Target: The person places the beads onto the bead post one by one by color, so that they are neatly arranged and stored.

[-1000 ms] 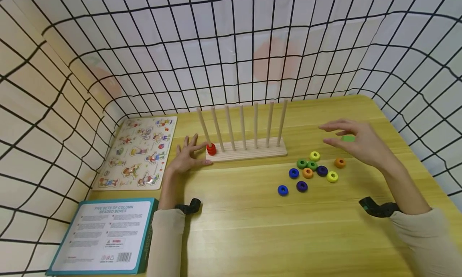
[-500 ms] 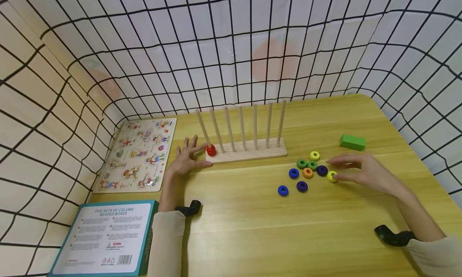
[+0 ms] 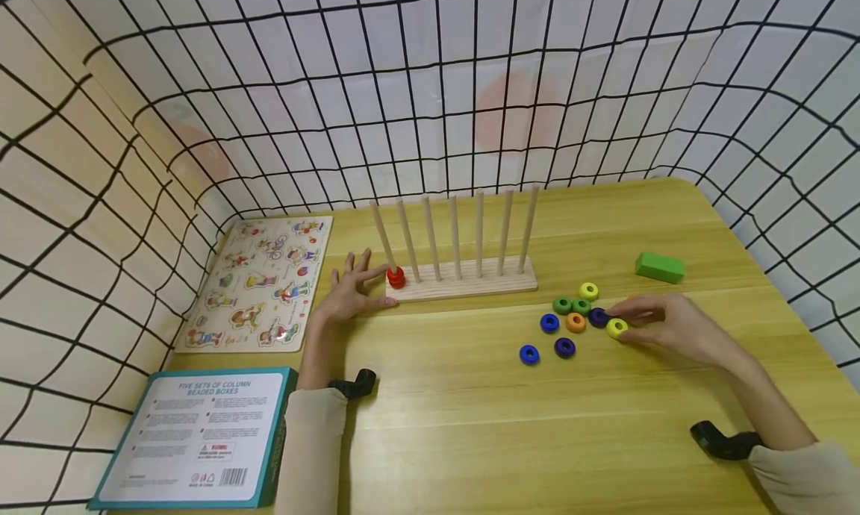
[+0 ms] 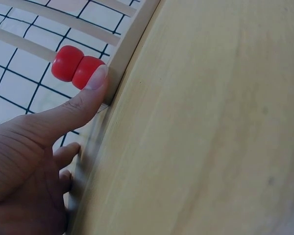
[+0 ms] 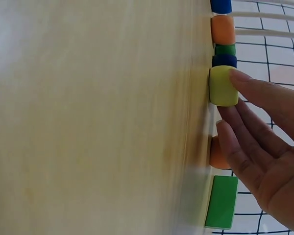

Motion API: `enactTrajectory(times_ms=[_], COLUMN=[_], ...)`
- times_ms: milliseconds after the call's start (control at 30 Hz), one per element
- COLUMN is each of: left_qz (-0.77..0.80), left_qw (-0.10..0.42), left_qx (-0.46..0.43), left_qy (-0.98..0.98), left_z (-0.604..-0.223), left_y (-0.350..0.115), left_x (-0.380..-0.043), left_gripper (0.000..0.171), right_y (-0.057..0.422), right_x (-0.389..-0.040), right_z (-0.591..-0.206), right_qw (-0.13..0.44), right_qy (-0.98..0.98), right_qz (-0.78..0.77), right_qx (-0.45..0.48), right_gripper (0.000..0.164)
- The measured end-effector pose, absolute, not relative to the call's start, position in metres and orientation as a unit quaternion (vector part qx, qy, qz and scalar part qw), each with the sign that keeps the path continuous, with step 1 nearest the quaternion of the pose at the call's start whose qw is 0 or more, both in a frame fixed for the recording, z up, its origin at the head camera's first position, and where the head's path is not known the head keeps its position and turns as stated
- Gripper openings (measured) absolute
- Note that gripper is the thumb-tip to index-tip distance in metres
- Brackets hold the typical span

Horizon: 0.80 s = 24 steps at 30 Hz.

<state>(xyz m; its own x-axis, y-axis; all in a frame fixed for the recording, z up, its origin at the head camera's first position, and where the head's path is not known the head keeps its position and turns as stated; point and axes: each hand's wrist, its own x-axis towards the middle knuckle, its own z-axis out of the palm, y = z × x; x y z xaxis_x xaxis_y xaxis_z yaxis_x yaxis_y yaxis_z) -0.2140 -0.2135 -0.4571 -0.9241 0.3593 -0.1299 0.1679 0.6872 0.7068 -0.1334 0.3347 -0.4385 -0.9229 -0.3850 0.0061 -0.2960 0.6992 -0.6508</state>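
Note:
My left hand (image 3: 348,291) holds the left end of a wooden peg rack (image 3: 463,280), its thumb on the front corner and its index finger at the far side. Two red beads (image 3: 396,278) are stacked on the rack's leftmost peg; the other pegs are bare. On the right, my right hand (image 3: 681,328) pinches a yellow bead (image 5: 223,87) low at the tabletop, the thumb on its near side and fingertips beyond it. A dark purple bead (image 3: 597,318) lies right beside those fingertips. The hand mostly hides an orange bead (image 5: 218,152).
Loose beads lie left of my right hand: another yellow one (image 3: 588,291), an orange one (image 3: 575,322), and several green, blue and purple ones. A green block (image 3: 660,267) lies beyond the hand. At left are a picture puzzle board (image 3: 258,283) and a teal-edged box (image 3: 195,437); black netting surrounds the table.
My right hand has come down and left from over the green block to the yellow bead, and its thumb and fingers have closed on it. The left hand stays at the rack.

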Motion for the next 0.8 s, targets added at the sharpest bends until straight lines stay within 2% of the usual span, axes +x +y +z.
enactTrajectory(times_ms=[433,800], left_qz=[0.375,0.371], left_qw=[0.129,0.13], left_qx=[0.144,0.143], left_qy=[0.906,0.908], left_z=[-0.457,-0.456], left_y=[-0.214,-0.214], left_x=[-0.214,-0.214], left_gripper=[0.077,0.077], right_y=[0.331,0.323], right_x=[-0.132,-0.138], right_z=[-0.436,-0.434], right_qw=[0.063,-0.015], right_qy=[0.924,0.92], right_qz=[-0.341,-0.36], right_qx=[-0.159,-0.156], right_gripper=[0.029,0.025])
